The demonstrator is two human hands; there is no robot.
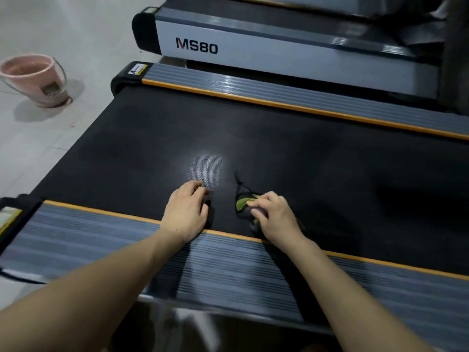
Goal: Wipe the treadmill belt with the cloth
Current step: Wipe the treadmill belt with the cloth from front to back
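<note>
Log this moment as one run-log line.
right hand: grips cloth on belt | left hand: rests on belt, near edge | bucket: on floor

Belt (279, 138): black, matt, w/ a fine dotted texture picked out where a light patch is reflected near the middle. Side rails (279, 94) are seen as grey ribbed strips, prob. plastic or rubber, semi-glossy w/ highlights, edged by a smooth orange trim (291, 105); end caps (121, 80) are black plastic, and the next machine's panel (279, 57) is finished smooth, light grey, satin. Cloth (242, 203) is seen as soft crumpled fabric, green & dark; the bucket (35, 77) is pink plastic, smooth, w/ a thin metal-looking handle, on a pale, smooth, slightly glossy floor (38, 153).
</note>
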